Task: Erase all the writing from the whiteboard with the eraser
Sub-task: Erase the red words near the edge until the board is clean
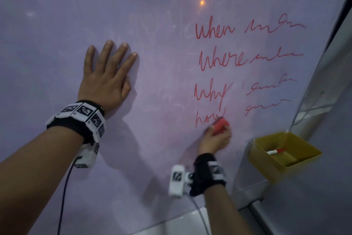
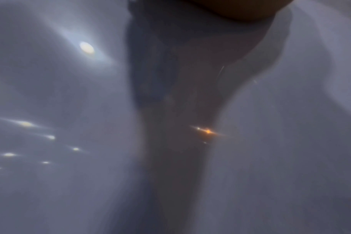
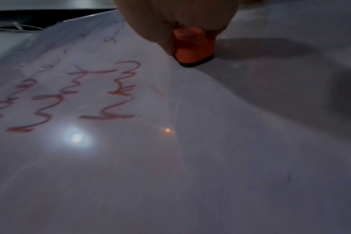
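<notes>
Evidently little is done: five red handwritten lines (image 1: 245,48) remain on the glossy whiteboard (image 1: 47,15); the red block eraser (image 1: 219,126) is gripped by the right hand (image 1: 214,140); the left hand (image 1: 106,78) is pressed flat, fingers spread

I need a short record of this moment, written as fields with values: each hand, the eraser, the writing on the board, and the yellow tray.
left hand: flat on the whiteboard, fingers straight and spread, holding nothing
right hand: grips the eraser
eraser: red with a dark pad, pressed on the board at the end of the word "how"
writing: five red lines remain: what, when, where, why, how, each followed by a scribble
left part of board: only faint smears
yellow tray: at the board's right edge, holds a red-capped marker
</notes>
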`<action>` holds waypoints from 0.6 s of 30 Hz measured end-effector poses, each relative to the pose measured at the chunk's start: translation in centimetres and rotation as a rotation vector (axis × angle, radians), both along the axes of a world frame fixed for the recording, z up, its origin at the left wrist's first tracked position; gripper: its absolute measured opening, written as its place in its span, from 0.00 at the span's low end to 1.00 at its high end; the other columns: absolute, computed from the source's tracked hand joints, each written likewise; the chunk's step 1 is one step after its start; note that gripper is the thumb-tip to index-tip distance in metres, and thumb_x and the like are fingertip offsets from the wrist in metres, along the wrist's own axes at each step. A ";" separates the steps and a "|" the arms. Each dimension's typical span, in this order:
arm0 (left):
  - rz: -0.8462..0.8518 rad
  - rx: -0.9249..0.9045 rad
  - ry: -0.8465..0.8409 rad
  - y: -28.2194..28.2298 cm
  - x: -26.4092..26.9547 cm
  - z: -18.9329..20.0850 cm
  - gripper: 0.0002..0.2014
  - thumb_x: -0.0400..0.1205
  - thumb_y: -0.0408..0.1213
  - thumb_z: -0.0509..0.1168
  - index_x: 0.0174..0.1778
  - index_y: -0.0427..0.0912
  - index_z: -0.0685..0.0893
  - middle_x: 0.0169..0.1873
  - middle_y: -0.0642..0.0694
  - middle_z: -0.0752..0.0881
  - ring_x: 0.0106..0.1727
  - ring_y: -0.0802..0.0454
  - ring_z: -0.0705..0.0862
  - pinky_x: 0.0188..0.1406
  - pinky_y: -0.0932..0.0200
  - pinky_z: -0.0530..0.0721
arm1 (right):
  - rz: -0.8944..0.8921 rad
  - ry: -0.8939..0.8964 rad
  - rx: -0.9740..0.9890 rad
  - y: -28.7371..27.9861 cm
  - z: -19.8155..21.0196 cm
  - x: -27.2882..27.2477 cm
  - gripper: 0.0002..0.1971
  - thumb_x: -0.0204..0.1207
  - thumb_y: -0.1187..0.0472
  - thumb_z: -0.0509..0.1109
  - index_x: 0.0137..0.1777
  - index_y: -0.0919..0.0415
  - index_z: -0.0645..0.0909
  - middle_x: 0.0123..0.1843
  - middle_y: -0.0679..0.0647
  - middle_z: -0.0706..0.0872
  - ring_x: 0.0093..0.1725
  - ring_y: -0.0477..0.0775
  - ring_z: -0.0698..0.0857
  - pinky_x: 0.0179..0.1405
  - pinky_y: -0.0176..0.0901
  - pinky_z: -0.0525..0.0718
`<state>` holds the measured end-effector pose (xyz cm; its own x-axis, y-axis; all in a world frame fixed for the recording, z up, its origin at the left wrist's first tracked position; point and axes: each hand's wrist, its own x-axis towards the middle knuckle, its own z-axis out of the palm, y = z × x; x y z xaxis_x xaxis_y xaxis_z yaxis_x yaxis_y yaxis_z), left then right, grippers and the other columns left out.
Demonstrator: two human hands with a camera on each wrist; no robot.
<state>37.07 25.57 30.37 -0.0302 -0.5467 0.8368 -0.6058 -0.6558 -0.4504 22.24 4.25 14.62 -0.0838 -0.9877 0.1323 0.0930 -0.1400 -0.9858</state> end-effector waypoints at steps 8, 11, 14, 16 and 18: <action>0.001 -0.004 0.041 0.1 -0.5 0.0 0.28 0.83 0.43 0.48 0.82 0.44 0.58 0.82 0.44 0.51 0.83 0.52 0.37 0.80 0.46 0.31 | 0.126 0.222 -0.450 -0.5 -0.7 -1.0 0.17 0.76 0.64 0.67 0.64 0.61 0.71 0.64 0.68 0.74 0.64 0.62 0.69 0.66 0.58 0.72; 0.002 -0.006 0.049 0.1 -0.6 0.0 0.28 0.83 0.43 0.48 0.82 0.44 0.59 0.81 0.43 0.54 0.83 0.52 0.36 0.80 0.47 0.30 | -0.018 0.016 0.092 -3.8 0.5 -0.8 0.22 0.78 0.69 0.66 0.71 0.66 0.68 0.71 0.69 0.70 0.71 0.69 0.66 0.70 0.54 0.63; 0.000 -0.012 0.063 0.1 -0.7 0.0 0.27 0.83 0.43 0.48 0.81 0.43 0.61 0.80 0.42 0.57 0.83 0.53 0.37 0.80 0.48 0.30 | -0.027 0.070 -0.161 0.4 1.0 0.7 0.20 0.76 0.66 0.66 0.67 0.70 0.71 0.64 0.72 0.76 0.64 0.70 0.71 0.65 0.52 0.65; -0.009 -0.013 0.060 0.1 -0.6 0.1 0.27 0.83 0.43 0.48 0.81 0.43 0.61 0.81 0.43 0.55 0.83 0.52 0.37 0.80 0.47 0.30 | 0.104 0.245 -0.581 3.8 -1.0 0.9 0.18 0.74 0.58 0.61 0.62 0.63 0.71 0.61 0.67 0.75 0.59 0.62 0.71 0.61 0.51 0.73; -0.009 -0.008 0.051 0.1 -0.5 0.0 0.28 0.84 0.44 0.48 0.82 0.45 0.58 0.84 0.48 0.46 0.83 0.52 0.38 0.80 0.47 0.30 | 0.214 0.417 -0.854 3.3 -2.5 -0.1 0.15 0.73 0.57 0.59 0.59 0.58 0.70 0.62 0.61 0.71 0.58 0.58 0.69 0.58 0.54 0.78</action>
